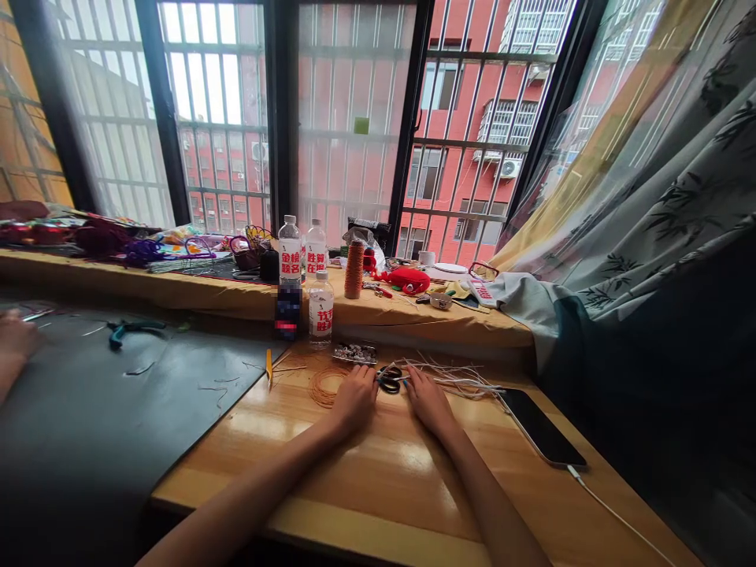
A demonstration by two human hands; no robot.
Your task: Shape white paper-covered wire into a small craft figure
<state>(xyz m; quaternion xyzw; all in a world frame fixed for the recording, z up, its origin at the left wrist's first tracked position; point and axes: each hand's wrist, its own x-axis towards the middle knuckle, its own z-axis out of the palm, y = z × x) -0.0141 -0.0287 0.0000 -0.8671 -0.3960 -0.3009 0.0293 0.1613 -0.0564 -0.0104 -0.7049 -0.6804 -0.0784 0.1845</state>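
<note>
Both my hands rest on a wooden table [378, 472] near its far edge. My left hand [354, 398] lies knuckles up, fingers curled down, beside a coil of thin orange wire [324, 386]. My right hand [426, 398] lies the same way, its fingers bent at a bundle of pale cords [461, 378]. Black-handled scissors [390, 379] lie between the two hands, touching or nearly touching the fingertips. What the fingers pinch, if anything, is hidden. A small clear packet of beads [354, 353] sits just beyond.
A phone [540, 429] on a white cable lies at the right. Water bottles [320, 309], a thread spool [353, 269] and a red crochet piece [407, 279] stand on the window ledge. Teal pliers [127, 329] lie on a dark mat [88, 409]. Another person's hand [15, 339] shows at far left.
</note>
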